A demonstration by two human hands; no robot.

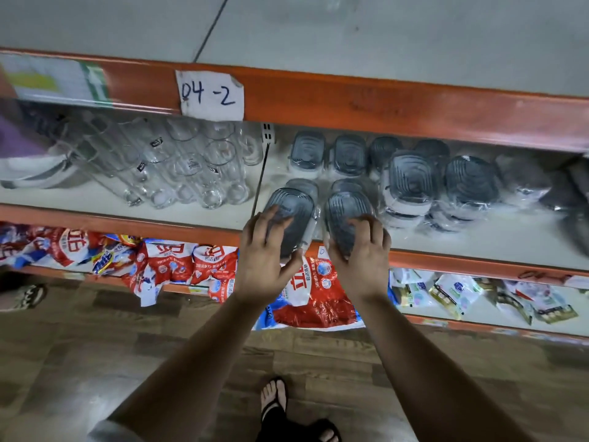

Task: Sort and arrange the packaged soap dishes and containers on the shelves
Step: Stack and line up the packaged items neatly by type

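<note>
Two grey soap dishes wrapped in clear plastic stand at the front edge of the middle shelf (pixel 478 247). My left hand (pixel 266 253) grips the left soap dish (pixel 293 215). My right hand (pixel 361 250) grips the right soap dish (pixel 345 208). Behind them, more packaged grey dishes (pixel 307 148) stand in a row at the back. Larger stacked wrapped containers (pixel 409 183) sit to the right, with dark wrapped packs (pixel 522 183) beyond them.
Clear drinking glasses (pixel 178 167) lie in rows on the left half of the shelf. An orange beam with a paper label "04-2" (pixel 210 95) runs above. Red detergent bags (pixel 178 263) and small packets (pixel 452 291) fill the lowest shelf. My sandalled foot (pixel 274 400) stands on the wood floor.
</note>
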